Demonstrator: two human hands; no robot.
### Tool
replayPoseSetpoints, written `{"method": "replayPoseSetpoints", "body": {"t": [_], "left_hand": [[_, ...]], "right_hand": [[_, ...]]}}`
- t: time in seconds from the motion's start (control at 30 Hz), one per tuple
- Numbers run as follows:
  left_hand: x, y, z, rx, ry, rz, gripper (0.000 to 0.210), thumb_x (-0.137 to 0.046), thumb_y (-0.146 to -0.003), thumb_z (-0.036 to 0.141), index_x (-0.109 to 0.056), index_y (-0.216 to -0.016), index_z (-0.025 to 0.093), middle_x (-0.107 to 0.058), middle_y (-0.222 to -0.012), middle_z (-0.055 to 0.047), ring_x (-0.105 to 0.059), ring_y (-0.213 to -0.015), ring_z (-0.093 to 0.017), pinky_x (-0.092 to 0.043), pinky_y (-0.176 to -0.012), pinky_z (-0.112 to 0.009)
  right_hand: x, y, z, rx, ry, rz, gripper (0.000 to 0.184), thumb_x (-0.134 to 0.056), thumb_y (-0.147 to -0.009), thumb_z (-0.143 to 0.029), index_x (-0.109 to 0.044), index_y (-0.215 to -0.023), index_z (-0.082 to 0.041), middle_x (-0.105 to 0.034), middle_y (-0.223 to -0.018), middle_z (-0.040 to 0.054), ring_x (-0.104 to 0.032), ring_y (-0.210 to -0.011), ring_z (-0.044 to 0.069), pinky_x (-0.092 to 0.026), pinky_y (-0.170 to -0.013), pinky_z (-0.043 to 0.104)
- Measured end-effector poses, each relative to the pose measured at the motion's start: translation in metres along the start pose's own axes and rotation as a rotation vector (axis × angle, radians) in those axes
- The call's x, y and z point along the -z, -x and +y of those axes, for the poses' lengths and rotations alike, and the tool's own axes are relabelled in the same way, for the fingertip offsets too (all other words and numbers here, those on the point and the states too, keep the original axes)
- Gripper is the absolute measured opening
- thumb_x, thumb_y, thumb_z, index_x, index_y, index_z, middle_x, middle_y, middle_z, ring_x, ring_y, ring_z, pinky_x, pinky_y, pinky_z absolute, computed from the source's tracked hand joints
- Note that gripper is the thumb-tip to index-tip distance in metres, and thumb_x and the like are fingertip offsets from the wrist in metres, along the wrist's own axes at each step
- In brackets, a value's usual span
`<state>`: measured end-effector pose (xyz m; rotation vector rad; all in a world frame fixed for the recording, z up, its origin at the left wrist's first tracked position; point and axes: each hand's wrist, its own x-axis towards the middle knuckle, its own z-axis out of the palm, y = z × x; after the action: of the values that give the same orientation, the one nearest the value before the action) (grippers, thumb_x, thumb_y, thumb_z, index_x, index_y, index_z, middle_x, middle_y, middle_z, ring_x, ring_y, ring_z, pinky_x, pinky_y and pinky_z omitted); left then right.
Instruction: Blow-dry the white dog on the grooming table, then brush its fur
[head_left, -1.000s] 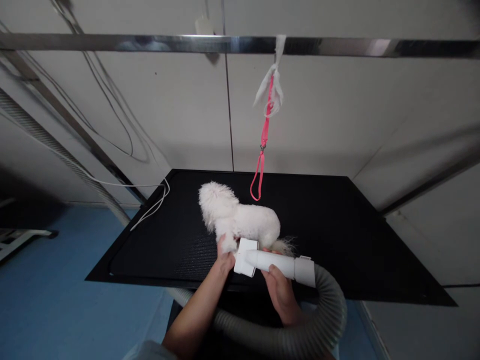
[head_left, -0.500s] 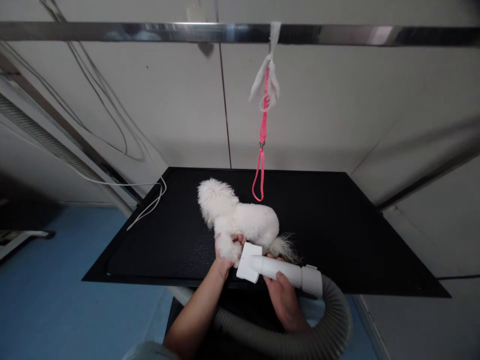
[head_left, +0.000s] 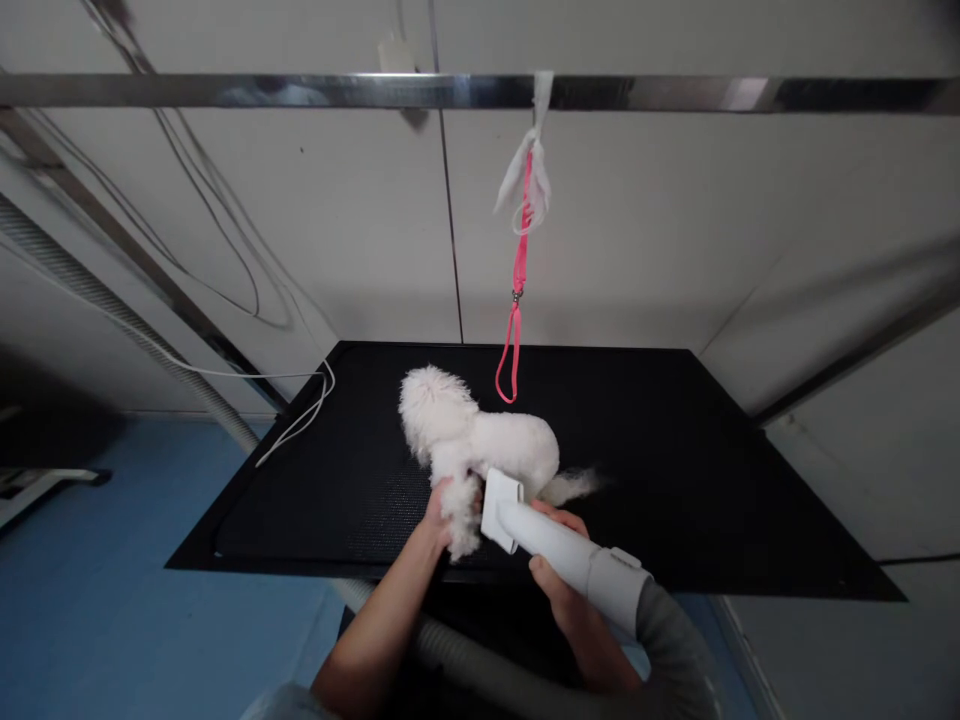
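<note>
A small white dog stands on the black grooming table, its fluffy head toward the left and its tail toward the right. My left hand is closed around one of its front legs, whose long fur hides most of my fingers. In my right hand is a white dryer nozzle, gripped by its tube from below. The flat, wide mouth of the nozzle points left, close to the leg fur. From its rear end a grey ribbed hose curves down toward me.
A pink leash loop hangs behind the dog from a metal bar, tied with white cloth. A white cable lies over the table's left corner. Another ribbed hose runs down at the left. A wall stands behind.
The nozzle has tilted, its mouth rising slightly and its hose end dropping. The leg fur now hangs lower and fuller over my left hand. The tail fur is blurred.
</note>
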<state>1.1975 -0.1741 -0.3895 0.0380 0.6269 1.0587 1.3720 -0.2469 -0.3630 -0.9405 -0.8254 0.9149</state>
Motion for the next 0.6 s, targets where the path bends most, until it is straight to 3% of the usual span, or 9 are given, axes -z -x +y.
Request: {"method": "replayPoseSetpoints", "body": {"t": [0.07,0.17,0.33,0.43,0.6], "left_hand": [[-0.010,0.006,0.002,0.053,-0.066,0.077,0.025,-0.056,-0.085,0.033,-0.057,-0.066,0.016,-0.050,-0.045,0.000,-0.044,-0.035,-0.010,-0.030,-0.036,-0.020],[-0.043,0.013,0.005,0.060,-0.122,0.139,0.033,-0.053,-0.090,0.035,-0.055,-0.063,0.017,-0.050,-0.044,0.001,-0.043,-0.035,-0.010,-0.030,-0.038,-0.021],[-0.103,0.028,0.016,0.092,0.004,-0.018,0.047,-0.044,-0.096,0.040,-0.044,-0.054,0.019,-0.038,-0.041,0.003,-0.034,-0.033,-0.008,-0.026,-0.037,-0.020],[-0.113,0.043,0.020,0.117,0.046,-0.013,0.051,-0.035,-0.099,0.042,-0.050,-0.058,0.017,-0.039,-0.044,0.002,-0.034,-0.034,-0.008,-0.023,-0.036,-0.019],[-0.105,0.067,0.018,0.194,-0.034,0.054,0.056,-0.031,-0.100,0.047,-0.055,-0.061,0.014,-0.040,-0.045,0.002,-0.034,-0.034,-0.007,-0.024,-0.035,-0.018]], "right_hand": [[-0.004,-0.009,-0.004,0.084,0.017,0.025,0.044,-0.080,-0.062,-0.039,-0.060,-0.100,-0.029,-0.072,-0.113,0.0038,-0.065,-0.110,0.032,-0.048,-0.100,0.054],[-0.006,-0.018,-0.008,0.159,0.053,0.050,0.046,-0.080,-0.063,-0.030,-0.060,-0.104,-0.031,-0.068,-0.122,0.0009,-0.060,-0.120,0.030,-0.043,-0.106,0.050],[-0.001,-0.025,0.010,0.146,0.014,-0.018,0.047,-0.083,-0.059,-0.033,-0.062,-0.101,-0.028,-0.070,-0.119,0.0029,-0.064,-0.114,0.030,-0.046,-0.103,0.053],[0.002,-0.027,0.016,0.158,-0.015,0.067,0.050,-0.084,-0.056,-0.028,-0.060,-0.101,-0.027,-0.071,-0.119,0.0041,-0.064,-0.115,0.030,-0.046,-0.103,0.053],[-0.004,-0.026,0.005,-0.057,-0.033,-0.078,0.051,-0.080,-0.063,-0.028,-0.060,-0.109,-0.029,-0.067,-0.129,0.0033,-0.059,-0.125,0.029,-0.045,-0.107,0.050]]}}
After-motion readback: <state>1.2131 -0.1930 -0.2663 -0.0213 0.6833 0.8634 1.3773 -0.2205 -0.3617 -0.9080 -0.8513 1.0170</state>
